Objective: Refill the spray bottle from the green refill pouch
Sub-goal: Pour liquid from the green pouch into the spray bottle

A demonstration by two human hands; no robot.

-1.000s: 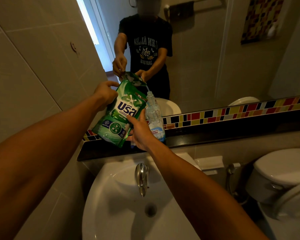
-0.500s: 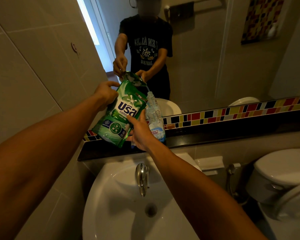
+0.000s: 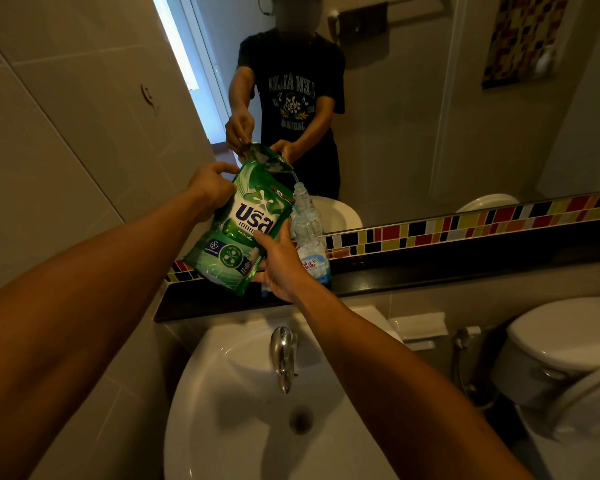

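The green refill pouch (image 3: 238, 225) is tilted to the right above the black ledge, its top corner over the mouth of the clear spray bottle (image 3: 309, 233). A thin stream runs from the pouch into the bottle's open neck. My left hand (image 3: 210, 187) grips the pouch's upper left edge. My right hand (image 3: 279, 265) supports the pouch's lower right side, in front of the bottle; whether it also touches the bottle I cannot tell. The bottle stands upright on the ledge, with a blue and white label and no spray head on it.
The black ledge (image 3: 430, 271) runs under a mirror with a strip of coloured tiles (image 3: 465, 226). Below is a white sink (image 3: 239, 410) with a chrome tap (image 3: 283, 358). A toilet (image 3: 561, 348) stands at the right, a tiled wall at the left.
Almost nothing has moved. The pouch stays tilted over the bottle, both hands in the same grip.
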